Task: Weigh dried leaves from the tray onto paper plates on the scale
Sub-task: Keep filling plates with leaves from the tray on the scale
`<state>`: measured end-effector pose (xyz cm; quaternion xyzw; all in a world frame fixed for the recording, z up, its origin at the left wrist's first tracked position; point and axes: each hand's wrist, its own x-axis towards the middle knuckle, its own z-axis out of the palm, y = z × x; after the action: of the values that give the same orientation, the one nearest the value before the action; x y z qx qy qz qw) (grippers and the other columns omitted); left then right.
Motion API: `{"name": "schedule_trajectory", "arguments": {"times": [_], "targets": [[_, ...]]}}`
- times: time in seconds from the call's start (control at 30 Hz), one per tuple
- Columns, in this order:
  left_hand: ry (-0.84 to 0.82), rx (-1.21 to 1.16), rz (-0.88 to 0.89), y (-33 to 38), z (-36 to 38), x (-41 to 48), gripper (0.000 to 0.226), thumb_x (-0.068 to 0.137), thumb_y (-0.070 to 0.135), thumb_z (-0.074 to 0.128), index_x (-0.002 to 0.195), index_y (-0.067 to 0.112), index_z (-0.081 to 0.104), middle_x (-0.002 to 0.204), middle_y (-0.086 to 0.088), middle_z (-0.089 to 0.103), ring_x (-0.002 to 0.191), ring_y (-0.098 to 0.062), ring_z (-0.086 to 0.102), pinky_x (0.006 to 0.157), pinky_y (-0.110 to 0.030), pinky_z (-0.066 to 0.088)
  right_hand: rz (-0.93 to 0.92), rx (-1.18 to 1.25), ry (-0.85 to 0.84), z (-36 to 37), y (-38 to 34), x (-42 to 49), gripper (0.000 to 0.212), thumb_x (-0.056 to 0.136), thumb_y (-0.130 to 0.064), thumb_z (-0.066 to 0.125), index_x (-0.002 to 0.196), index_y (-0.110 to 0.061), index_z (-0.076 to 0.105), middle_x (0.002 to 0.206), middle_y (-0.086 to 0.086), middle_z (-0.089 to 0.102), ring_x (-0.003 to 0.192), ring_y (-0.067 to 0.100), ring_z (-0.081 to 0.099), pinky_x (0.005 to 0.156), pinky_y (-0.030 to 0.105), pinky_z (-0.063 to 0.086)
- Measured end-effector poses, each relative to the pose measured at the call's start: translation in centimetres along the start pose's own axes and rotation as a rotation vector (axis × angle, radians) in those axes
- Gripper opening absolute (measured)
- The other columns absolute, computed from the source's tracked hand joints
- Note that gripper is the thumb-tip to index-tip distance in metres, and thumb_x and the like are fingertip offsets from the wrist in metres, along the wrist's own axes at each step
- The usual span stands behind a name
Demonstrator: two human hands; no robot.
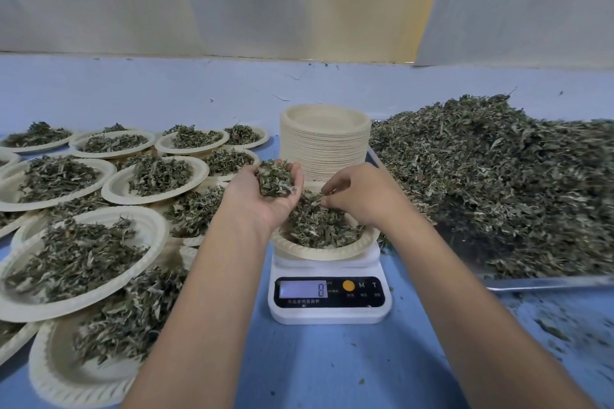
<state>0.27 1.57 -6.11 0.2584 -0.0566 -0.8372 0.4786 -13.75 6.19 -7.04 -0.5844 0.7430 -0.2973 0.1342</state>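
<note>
Paper plate [324, 252] on one white digital scale [329, 312], holding a mound of dried leaves [319, 226]; display at 8. Left hand [262, 199] cupped palm up over the plate's far left rim, fingers curled round a clump of leaves [274, 178]. Right hand [362, 191] palm down above the plate, fingertips pinching some of those dried leaves. Just behind the scale, one tall stack of empty plates [325, 143]. To the right, one metal tray [548, 281] under a broad leaf heap [498, 176], its left edge just beside the scale. To the left, filled plates [83, 259] overlapping in layers, more than ten, exact count lost in the overlap. Open blue surface [332, 368] in front of the scale, plus a bare strip along the far edge. Leaf crumbs [548, 330] scattered in front of the tray.
</note>
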Motion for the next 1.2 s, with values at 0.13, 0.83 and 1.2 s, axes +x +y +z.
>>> {"name": "schedule_trajectory", "arguments": {"times": [0.13,0.83,1.2], "targets": [[0.005,0.011,0.015,0.0,0.0,0.0,0.026,0.101,0.02,0.043,0.09,-0.001,0.055,0.091,-0.02,0.056,0.079,-0.027,0.06,0.073,-0.036,0.057,-0.031,0.022,0.076,-0.4,0.0,-0.1,0.012,0.083,-0.013,0.068,0.087,-0.022,0.076,0.074,-0.01,0.066,0.067,0.0,0.057,0.048,0.002,0.039],[-0.183,0.198,-0.025,-2.1,1.2,-0.7,0.029,0.099,0.016,0.034,0.094,-0.003,0.056,0.09,-0.021,0.062,0.081,-0.028,0.062,0.073,-0.041,0.05,-0.304,0.313,0.36,0.3,-2.6,-1.1,0.014,0.08,-0.009,0.069,0.086,-0.019,0.077,0.067,-0.02,0.063,0.063,-0.015,0.056,0.064,-0.002,0.039],[-0.079,0.09,0.015,-1.4,1.1,-0.5,0.02,0.097,0.012,0.044,0.088,-0.004,0.053,0.091,-0.019,0.056,0.083,-0.027,0.059,0.086,-0.036,0.053,-0.32,0.271,0.275,-0.3,-2.3,-0.9,0.017,0.089,-0.022,0.062,0.101,-0.027,0.073,0.118,-0.007,0.059,0.115,0.006,0.046,0.088,0.011,0.03]]}}
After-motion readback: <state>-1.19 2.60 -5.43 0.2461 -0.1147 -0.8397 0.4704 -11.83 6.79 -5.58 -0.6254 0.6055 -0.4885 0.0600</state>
